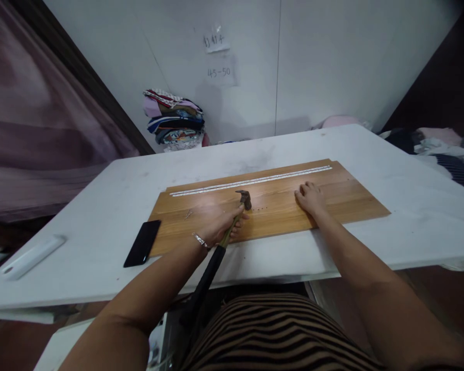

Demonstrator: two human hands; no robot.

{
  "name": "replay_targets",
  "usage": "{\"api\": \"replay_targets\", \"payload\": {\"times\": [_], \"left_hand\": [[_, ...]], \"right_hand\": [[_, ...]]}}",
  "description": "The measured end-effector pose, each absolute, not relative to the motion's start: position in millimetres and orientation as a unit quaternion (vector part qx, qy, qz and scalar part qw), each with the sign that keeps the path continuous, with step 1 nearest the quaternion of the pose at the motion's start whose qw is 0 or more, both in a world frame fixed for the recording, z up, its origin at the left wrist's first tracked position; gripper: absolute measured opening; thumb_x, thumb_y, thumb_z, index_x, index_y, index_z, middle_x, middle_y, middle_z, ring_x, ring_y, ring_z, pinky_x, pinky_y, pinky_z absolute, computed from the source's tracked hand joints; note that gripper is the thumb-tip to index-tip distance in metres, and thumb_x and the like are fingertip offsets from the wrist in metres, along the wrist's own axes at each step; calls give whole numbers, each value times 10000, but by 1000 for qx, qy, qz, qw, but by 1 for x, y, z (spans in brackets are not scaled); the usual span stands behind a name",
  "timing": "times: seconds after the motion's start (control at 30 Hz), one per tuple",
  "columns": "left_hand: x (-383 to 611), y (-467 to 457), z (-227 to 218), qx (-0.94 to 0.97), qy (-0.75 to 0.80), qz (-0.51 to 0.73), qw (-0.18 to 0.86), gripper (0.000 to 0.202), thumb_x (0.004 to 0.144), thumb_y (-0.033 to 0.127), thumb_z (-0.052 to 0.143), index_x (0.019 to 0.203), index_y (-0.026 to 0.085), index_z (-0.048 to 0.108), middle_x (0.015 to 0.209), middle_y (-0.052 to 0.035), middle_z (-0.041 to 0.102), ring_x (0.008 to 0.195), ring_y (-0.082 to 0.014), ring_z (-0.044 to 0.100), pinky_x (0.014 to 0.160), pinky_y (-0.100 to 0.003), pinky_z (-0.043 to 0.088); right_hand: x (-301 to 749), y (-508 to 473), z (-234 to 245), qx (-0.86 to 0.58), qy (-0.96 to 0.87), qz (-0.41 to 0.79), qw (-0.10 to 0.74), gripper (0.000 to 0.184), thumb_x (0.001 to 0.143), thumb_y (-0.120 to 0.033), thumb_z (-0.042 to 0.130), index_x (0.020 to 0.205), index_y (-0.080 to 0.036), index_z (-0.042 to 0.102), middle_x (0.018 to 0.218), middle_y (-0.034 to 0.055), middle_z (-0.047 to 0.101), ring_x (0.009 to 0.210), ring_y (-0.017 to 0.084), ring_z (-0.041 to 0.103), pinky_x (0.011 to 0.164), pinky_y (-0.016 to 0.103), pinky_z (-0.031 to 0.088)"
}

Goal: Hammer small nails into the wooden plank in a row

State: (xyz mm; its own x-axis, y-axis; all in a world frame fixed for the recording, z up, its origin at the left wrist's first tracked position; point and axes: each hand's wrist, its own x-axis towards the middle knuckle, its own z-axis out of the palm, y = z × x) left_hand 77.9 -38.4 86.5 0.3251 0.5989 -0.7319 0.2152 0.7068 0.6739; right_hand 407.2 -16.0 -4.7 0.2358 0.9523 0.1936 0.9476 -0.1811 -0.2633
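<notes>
My left hand (228, 224) is wrapped round the upper handle of a claw hammer (245, 200), just below its dark head. The hammer's black grip slants back toward my body. Under both hands lies a wood-grain board (282, 221). My right hand (310, 198) rests on the board's right half, fingers loosely bent and slightly apart, with nothing visible in them. Right of the hammer head runs a short row of small dark dots (260, 208), nails or holes, too small to tell. A few loose nails (188, 213) lie on the board's left part.
A pale ruler-like strip (251, 181) runs along the board's far side. A black phone (142, 243) lies at its left end on the white table (100, 206). Farther left is a white handled object (34, 257). Folded clothes (176, 121) are stacked by the wall.
</notes>
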Motion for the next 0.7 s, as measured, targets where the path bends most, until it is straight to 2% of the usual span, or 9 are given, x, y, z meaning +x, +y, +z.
{"api": "replay_targets", "payload": {"times": [0.17, 0.7], "left_hand": [[80, -38, 92, 364, 567, 131, 727, 463, 1038, 596, 384, 912, 182, 549, 564, 85, 361, 380, -55, 264, 356, -163, 214], [79, -37, 90, 350, 571, 130, 731, 456, 1041, 586, 395, 912, 176, 546, 557, 89, 374, 371, -49, 274, 354, -155, 227]], "right_hand": [[408, -16, -6, -768, -618, 7, 169, 317, 990, -361, 418, 1009, -197, 688, 1231, 154, 662, 1218, 309, 524, 1010, 438, 391], [406, -16, -5, -769, -621, 3, 153, 333, 1001, -360, 405, 1009, -177, 683, 1225, 162, 664, 1212, 304, 539, 1019, 421, 396]]}}
